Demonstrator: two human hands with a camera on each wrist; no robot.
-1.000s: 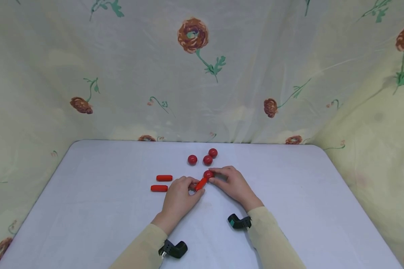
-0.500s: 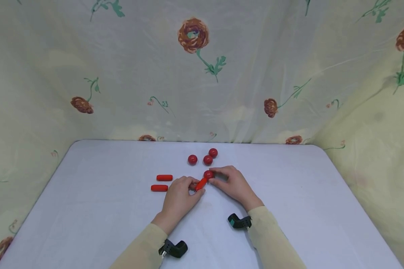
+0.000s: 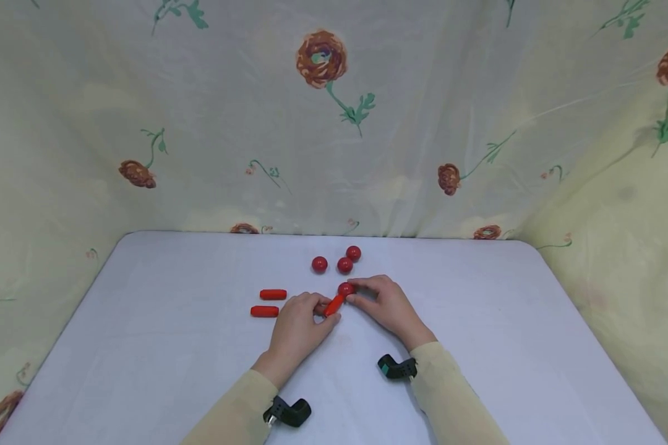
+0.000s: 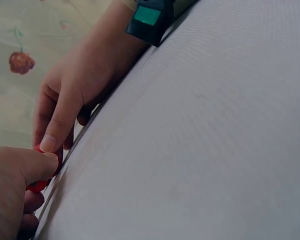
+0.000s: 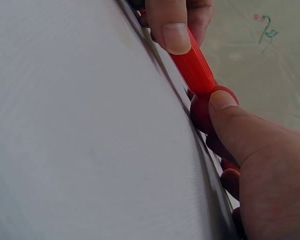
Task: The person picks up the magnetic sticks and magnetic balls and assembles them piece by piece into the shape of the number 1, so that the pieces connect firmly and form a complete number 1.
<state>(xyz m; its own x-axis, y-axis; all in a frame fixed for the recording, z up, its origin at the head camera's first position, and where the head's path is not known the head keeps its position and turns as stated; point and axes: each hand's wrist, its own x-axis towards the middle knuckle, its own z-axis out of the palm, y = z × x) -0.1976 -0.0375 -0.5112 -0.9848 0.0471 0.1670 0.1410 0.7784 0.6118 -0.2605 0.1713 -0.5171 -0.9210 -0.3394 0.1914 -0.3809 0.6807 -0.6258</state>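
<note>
Cream w/ brown-flower print: saw curtain [image 3: 389, 198] hung at back + both sides. Below that, saw white-covered table [image 3: 172, 371] w/ rounded far corners. Noted 2 beige sleeves [image 3: 456, 395] reaching in from near edge.

Found L hand [image 3: 297, 324] w/ thumb + fingers closed down to rod width, pinching red rod [image 5: 197, 70] by near end. Found R hand [image 3: 384, 303] w/ thumb + index only ball-width apart, gripping red ball [image 5: 202, 112], other fingers bent below per R wrist view. Held rod + ball btwn hands, approx. mid-table, w/ rod slanted and far end touching ball. Couldn't tell re contact w/ cloth.

Saw black wrist cams [image 3: 292, 413], 1 per wrist. Spotted 2 loose rods [image 3: 273, 295] L of L hand, roughly parallel, nearer one right by hand. Beyond hands, counted 3 loose balls [image 3: 320, 265]: R pair close together, third a bit apart to L.

Vs. 0.5 s + 1 s ago: saw almost no diff. Kept same grips, same pos. of rod, ball + loose pcs on table; noticed only tiny sideways shift of whole head view, incl. curtain print.
</note>
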